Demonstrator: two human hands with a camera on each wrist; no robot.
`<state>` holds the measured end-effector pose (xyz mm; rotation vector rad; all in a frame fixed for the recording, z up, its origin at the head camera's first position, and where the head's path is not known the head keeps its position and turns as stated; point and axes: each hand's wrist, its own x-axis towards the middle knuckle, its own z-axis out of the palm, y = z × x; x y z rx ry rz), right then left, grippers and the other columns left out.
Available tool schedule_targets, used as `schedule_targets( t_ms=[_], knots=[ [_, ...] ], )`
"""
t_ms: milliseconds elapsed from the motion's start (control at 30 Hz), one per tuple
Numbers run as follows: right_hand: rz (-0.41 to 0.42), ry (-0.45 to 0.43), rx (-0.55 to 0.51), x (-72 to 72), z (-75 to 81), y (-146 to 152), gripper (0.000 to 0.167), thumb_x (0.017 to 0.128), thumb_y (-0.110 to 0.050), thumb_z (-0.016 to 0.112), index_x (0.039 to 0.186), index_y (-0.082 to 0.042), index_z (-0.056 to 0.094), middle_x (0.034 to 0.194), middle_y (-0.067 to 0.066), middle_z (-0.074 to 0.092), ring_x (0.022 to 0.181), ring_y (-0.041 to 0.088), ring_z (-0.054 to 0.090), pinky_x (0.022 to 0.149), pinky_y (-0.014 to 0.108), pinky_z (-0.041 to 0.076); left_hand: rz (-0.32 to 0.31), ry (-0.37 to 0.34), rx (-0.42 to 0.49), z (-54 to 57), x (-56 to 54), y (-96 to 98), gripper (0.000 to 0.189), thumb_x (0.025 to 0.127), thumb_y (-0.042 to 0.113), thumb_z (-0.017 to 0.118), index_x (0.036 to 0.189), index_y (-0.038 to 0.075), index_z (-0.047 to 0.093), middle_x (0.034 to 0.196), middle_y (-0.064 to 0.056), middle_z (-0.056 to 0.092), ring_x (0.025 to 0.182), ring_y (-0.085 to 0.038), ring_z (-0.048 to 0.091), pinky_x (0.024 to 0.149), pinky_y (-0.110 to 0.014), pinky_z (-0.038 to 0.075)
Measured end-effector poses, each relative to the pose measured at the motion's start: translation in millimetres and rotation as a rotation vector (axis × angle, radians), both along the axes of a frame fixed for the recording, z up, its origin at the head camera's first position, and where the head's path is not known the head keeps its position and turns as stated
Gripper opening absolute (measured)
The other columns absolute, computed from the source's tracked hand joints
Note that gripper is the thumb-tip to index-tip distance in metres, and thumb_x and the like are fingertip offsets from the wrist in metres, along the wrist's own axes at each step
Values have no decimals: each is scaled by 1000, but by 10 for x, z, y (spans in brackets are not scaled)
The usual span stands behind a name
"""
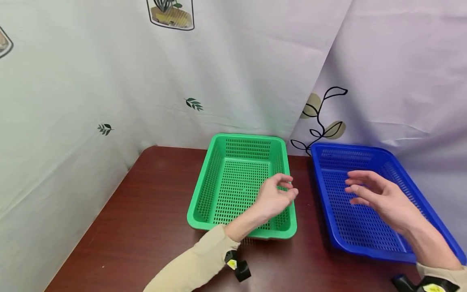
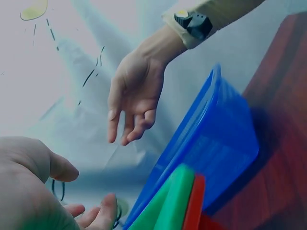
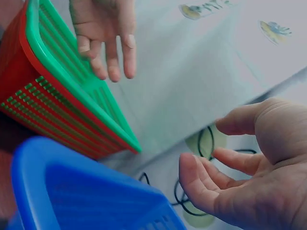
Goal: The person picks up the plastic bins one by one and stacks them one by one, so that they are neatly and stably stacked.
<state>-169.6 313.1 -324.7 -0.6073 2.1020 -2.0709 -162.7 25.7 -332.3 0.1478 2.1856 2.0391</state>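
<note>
Over the right side of the green basket (image 1: pixel 197 194) hovers my left hand (image 1: pixel 275 195), fingers loosely bent and nothing in them. My right hand (image 1: pixel 383 198) is held above the blue basket (image 1: pixel 326 211), its fingers relaxed and apart, also holding nothing. No contents show inside either basket. In the right wrist view a red basket (image 3: pixel 57 105) sits under the green one, nested with it. Both palms face each other across the gap between the baskets, as the left wrist view of the right hand (image 2: pixel 139 86) shows.
Both baskets stand on a dark red-brown wooden table (image 1: pixel 146 211), near its back edge. Behind it hangs a pale cloth (image 1: pixel 237 81) printed with leaves and plants. Each wrist carries a small black camera mount (image 1: pixel 237 265) over a cream sleeve (image 1: pixel 197 261).
</note>
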Motion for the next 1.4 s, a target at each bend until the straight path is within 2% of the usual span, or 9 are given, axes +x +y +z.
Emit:
schedule_targets(
  t_ms=[133,300,467,600,833,967,1067,1300,1400],
  knots=[
    [16,15,-27,35,15,226,46,99,17,43,134,-9,57,119,5,64,105,14,66,80,29,57,30,-1,5,-2,55,246,31,85,-1,73,115,6,66,95,0,61,82,-10,64,69,-25,54],
    [18,20,-62,94,4,506,51,97,21,40,138,-5,54,122,7,65,108,16,66,82,30,56,62,-33,62,-28,131,513,31,84,-3,73,112,8,67,92,3,60,81,-8,61,69,-23,52],
    [20,9,-105,147,-29,757,52,98,22,37,140,-4,53,122,8,65,109,17,66,83,31,56,62,-70,148,-95,168,671,33,84,-5,71,115,4,65,94,-1,60,82,-9,59,69,-25,52],
    [-1,-3,-127,190,-62,948,52,98,22,36,141,-5,52,122,8,65,108,17,66,83,31,56,101,-102,178,-162,196,768,36,83,-5,72,117,4,64,97,-3,60,83,-10,57,72,-27,53],
    [-149,-30,-130,278,-124,1197,49,101,16,39,133,-14,61,113,2,70,99,12,69,74,26,57,189,-121,142,-255,271,939,42,80,-4,75,118,9,61,99,-3,56,83,-11,54,72,-28,52],
    [-306,-36,-68,357,-158,1296,45,101,11,47,125,-21,65,106,-7,71,92,4,68,68,20,55,200,-113,121,-311,302,1009,46,80,-3,76,121,7,59,97,-3,54,82,-11,54,71,-28,52],
    [-388,-24,-21,409,-194,1353,44,100,9,50,123,-26,64,106,-13,69,91,-1,65,67,15,52,199,-120,121,-352,308,1025,47,79,-3,75,122,6,58,97,-4,54,82,-11,55,71,-29,52],
    [-427,-3,-130,495,-301,1541,45,98,14,49,118,-21,70,102,-8,72,92,0,66,68,14,52,195,-109,110,-421,306,1030,51,81,-3,74,128,3,57,98,-3,54,82,-11,55,71,-28,52],
    [-449,16,-142,476,-438,1705,46,97,16,49,118,-18,71,101,-6,73,94,-1,66,69,14,52,191,-118,118,-438,309,1041,49,81,-3,73,126,5,58,97,-3,53,82,-11,55,71,-28,52]
  ],
)
